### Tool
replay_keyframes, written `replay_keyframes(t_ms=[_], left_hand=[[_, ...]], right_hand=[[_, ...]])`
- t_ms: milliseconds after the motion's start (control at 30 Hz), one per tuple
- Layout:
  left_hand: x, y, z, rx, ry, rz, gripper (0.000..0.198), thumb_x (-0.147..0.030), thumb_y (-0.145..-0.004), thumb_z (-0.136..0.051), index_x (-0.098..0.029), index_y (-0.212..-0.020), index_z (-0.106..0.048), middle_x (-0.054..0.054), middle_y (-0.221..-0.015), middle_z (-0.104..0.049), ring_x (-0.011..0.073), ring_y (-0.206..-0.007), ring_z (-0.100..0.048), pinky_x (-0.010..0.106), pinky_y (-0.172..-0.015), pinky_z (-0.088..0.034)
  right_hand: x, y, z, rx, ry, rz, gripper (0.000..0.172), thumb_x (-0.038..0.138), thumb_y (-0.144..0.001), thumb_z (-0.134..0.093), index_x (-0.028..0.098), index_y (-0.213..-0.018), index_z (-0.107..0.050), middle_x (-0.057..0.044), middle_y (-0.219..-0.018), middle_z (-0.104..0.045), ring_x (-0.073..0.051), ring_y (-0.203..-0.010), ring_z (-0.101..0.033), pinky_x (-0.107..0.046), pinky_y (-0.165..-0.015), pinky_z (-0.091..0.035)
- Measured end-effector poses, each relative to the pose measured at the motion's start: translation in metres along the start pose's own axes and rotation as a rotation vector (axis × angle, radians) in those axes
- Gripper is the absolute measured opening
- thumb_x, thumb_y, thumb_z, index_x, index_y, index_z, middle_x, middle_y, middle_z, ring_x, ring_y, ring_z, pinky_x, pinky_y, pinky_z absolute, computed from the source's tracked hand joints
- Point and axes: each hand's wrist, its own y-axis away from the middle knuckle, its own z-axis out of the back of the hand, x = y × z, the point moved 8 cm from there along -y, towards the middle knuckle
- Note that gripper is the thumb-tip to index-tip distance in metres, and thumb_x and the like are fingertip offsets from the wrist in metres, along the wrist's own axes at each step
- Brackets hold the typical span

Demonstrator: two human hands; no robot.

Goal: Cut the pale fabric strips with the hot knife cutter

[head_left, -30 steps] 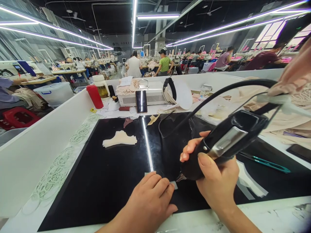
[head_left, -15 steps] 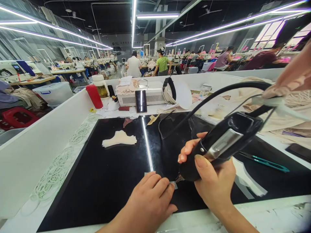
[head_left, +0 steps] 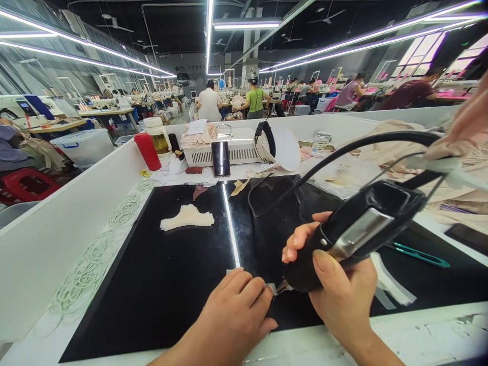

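My right hand (head_left: 339,290) is wrapped around a black corded hand tool (head_left: 358,229) with a metal plate on its side, its tip down on the black glossy worktop (head_left: 160,274). My left hand (head_left: 232,315) lies palm down with fingers stretched flat, pressing a small pale piece of material (head_left: 270,287) against the worktop right at the tool's tip. The tool's black cable (head_left: 343,147) arcs up and away to the right.
A stack of cream fabric pieces (head_left: 187,218) lies on the worktop at the left. A white machine box (head_left: 232,147), a phone (head_left: 221,158), a red bottle (head_left: 148,151) and a jar stand at the back. Teal tweezers (head_left: 417,254) and white strips lie right. White walls fence the bench; other people work far behind.
The right hand and the tool have shifted slightly right and down, and the left hand has barely moved.
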Motion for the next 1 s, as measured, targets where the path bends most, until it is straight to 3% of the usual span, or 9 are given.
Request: replay_keyframes(t_ms=[267, 433, 633, 767, 867, 1000], left_hand=[[-0.001, -0.003, 0.000, 0.028, 0.040, 0.003, 0.039, -0.041, -0.098, -0.068, -0.015, -0.127, -0.063, 0.005, -0.111, -0.071, 0.0243, -0.102, -0.067, 0.044, -0.106, -0.053], [0.002, 0.003, 0.023, 0.051, 0.109, -0.017, 0.031, -0.036, -0.104, -0.060, -0.017, -0.129, -0.061, 0.004, -0.126, -0.069, 0.0215, -0.118, -0.064, 0.047, -0.122, -0.039], [0.020, 0.057, 0.065, 0.136, 0.089, 0.263, 0.035, -0.034, -0.101, -0.063, -0.018, -0.132, -0.059, 0.008, -0.123, -0.068, 0.0228, -0.115, -0.067, 0.056, -0.119, -0.042], [0.036, 0.085, 0.073, 0.099, 0.073, 0.417, 0.035, -0.031, -0.098, -0.066, -0.019, -0.131, -0.062, 0.009, -0.122, -0.067, 0.0252, -0.114, -0.069, 0.058, -0.115, -0.047], [0.048, 0.085, 0.066, 0.077, 0.104, 0.502, 0.036, -0.027, -0.097, -0.068, -0.021, -0.132, -0.062, 0.009, -0.127, -0.066, 0.0263, -0.118, -0.066, 0.058, -0.115, -0.047], [0.056, 0.068, 0.060, 0.053, 0.178, 0.502, 0.040, -0.021, -0.092, -0.075, -0.023, -0.130, -0.065, 0.006, -0.126, -0.065, 0.0243, -0.118, -0.064, 0.054, -0.115, -0.047]], right_hand=[[0.001, 0.000, 0.002, -0.020, 0.006, -0.049, 0.032, 0.040, -0.089, -0.078, 0.031, -0.114, -0.060, 0.004, -0.083, -0.066, -0.014, -0.063, -0.063, -0.030, -0.061, -0.056], [0.013, 0.000, 0.003, -0.049, -0.012, -0.035, 0.034, 0.040, -0.086, -0.080, 0.030, -0.113, -0.062, 0.003, -0.082, -0.066, -0.017, -0.064, -0.063, -0.034, -0.063, -0.057], [0.028, 0.022, -0.021, 0.012, -0.091, -0.084, 0.036, 0.042, -0.085, -0.081, 0.030, -0.114, -0.063, 0.001, -0.081, -0.065, -0.018, -0.065, -0.063, -0.034, -0.060, -0.056], [0.020, 0.030, -0.048, 0.085, -0.139, -0.111, 0.037, 0.042, -0.086, -0.081, 0.031, -0.115, -0.062, 0.001, -0.082, -0.066, -0.018, -0.063, -0.063, -0.035, -0.058, -0.056], [0.012, 0.029, -0.061, 0.105, -0.155, -0.112, 0.037, 0.040, -0.086, -0.081, 0.030, -0.116, -0.061, 0.000, -0.082, -0.066, -0.018, -0.063, -0.064, -0.034, -0.055, -0.056], [0.010, 0.026, -0.066, 0.091, -0.166, -0.113, 0.036, 0.038, -0.085, -0.082, 0.030, -0.114, -0.061, 0.001, -0.082, -0.067, -0.018, -0.063, -0.064, -0.034, -0.057, -0.057]])
